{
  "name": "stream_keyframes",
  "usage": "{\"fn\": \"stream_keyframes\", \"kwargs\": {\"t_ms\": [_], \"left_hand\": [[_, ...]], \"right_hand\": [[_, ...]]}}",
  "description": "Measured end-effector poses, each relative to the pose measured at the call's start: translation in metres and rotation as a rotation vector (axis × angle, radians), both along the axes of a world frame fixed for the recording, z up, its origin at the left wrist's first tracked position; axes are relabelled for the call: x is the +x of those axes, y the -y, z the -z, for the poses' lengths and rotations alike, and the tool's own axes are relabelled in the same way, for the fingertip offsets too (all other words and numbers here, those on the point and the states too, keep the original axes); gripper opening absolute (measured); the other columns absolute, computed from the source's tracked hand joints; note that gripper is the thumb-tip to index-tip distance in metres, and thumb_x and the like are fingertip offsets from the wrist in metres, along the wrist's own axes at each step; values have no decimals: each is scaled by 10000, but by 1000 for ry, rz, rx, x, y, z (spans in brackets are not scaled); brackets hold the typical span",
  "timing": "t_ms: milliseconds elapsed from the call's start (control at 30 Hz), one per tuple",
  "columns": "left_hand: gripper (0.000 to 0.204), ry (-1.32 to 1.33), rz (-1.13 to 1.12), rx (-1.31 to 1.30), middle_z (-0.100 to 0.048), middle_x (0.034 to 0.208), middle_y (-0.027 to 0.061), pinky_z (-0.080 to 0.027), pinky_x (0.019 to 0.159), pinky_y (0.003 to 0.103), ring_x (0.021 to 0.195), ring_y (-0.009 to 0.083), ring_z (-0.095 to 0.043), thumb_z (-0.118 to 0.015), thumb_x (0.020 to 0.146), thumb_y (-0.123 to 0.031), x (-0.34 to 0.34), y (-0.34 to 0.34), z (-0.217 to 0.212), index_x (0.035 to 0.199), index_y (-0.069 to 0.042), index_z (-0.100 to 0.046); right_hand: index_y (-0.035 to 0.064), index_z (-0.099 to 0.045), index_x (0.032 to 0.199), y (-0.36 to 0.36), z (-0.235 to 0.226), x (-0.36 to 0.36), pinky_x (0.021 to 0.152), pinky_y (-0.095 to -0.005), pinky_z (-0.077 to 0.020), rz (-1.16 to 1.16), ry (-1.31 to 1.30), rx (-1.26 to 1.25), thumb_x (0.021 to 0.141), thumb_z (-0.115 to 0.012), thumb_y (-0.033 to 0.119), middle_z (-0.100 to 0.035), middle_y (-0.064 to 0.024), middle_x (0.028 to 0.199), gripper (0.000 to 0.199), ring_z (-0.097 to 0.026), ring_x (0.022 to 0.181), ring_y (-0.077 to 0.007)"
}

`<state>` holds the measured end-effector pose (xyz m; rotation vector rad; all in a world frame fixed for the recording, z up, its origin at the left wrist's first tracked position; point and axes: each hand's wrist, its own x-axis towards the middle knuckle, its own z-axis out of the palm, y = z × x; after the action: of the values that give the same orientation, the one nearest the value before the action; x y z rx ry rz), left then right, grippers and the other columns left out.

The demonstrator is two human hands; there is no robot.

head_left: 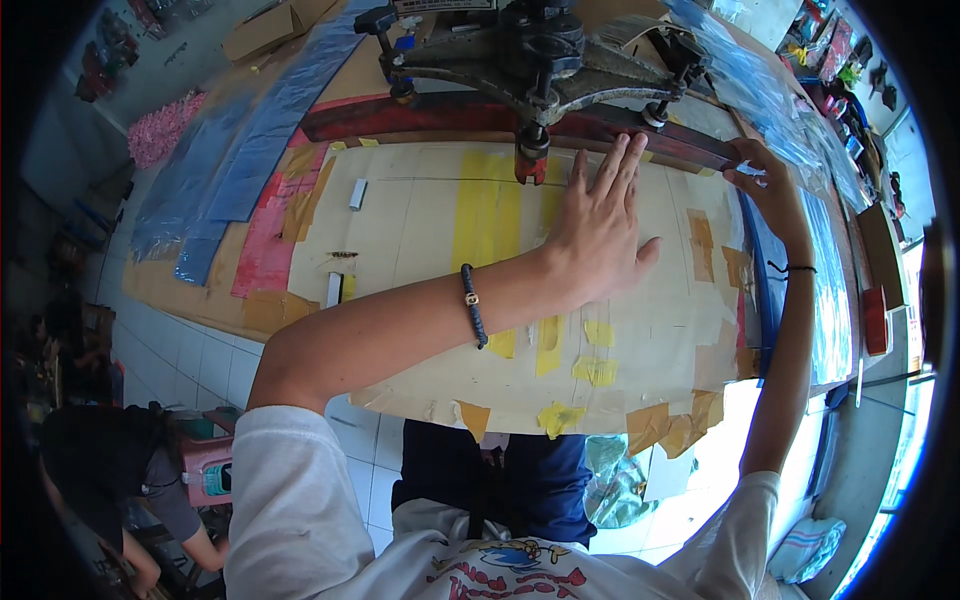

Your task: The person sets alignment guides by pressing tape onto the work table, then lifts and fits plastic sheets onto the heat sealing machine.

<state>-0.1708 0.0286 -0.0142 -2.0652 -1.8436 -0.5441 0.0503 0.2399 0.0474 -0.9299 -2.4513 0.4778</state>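
One long dark-red bar [450,113] lies along the far edge of a taped cream sheet [400,250], 12 o'clock from sheet centre, beneath a dark metal frame [545,52]. Left hand [600,232], 2 o'clock: released, spread flat, back upward, fingertips at the bar's near edge. Right hand [770,188], 2 o'clock, farther out: curled at the bar's end; whether it grips cannot be told. Outward: blue plastic sheeting [225,180], 10 o'clock; co-worker in black [105,465], 8 o'clock.

White short-sleeved shirt [300,500], colourful print [515,560], navy trousers [548,482]; dark braided bracelet [472,303], black wristband [795,268]
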Motion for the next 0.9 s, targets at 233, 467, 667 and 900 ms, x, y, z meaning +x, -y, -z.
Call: {"fn": "stream_keyframes", "kwargs": {"t_ms": [233, 467, 667, 900], "left_hand": [[821, -13, -12, -20, -130, 1641, 289, -220, 1194, 578, 1543, 363, -125, -463, 966, -500, -1, 1, -2, 1433, 173, -400], [819, -35, -24, -36, -117, 1641, 292, -195, 1200, 592, 1544, 367, -118, -456, 971, -503, 0, 2, -3, 1434, 170, -401], [815, 12, 31, 32, -129, 1631, 309, -176, 1217, 565, 1541, 377, -124, -479, 964, -494, -3, -1, -1, 1430, 170, -403], [795, 10, 29, 11, -138, 1626, 315, -191, 1216, 558, 1540, 380, -131, -497, 957, -478, -3, 1, -2, 1419, 165, -420]], "right_hand": [[106, -653, 1267, 2, -1, -1, 913, -390, -491, -3, -14, -26, 895, -749, 238, -683, -46, 1173, 406, -625, 1146, -207], [110, -641, 1278, 7, -2, -3, 912, -384, -495, 0, -18, -34, 913, -734, 229, -695, -51, 1195, 395, -633, 1156, -186], [105, -636, 1276, 2, -2, -2, 914, -383, -495, -15, -19, -48, 920, -726, 226, -704, -53, 1192, 387, -631, 1170, -182], [94, -635, 1274, 5, -3, -4, 922, -385, -492, -26, -29, -65, 921, -727, 230, -704, -64, 1193, 390, -636, 1163, -189]]}}
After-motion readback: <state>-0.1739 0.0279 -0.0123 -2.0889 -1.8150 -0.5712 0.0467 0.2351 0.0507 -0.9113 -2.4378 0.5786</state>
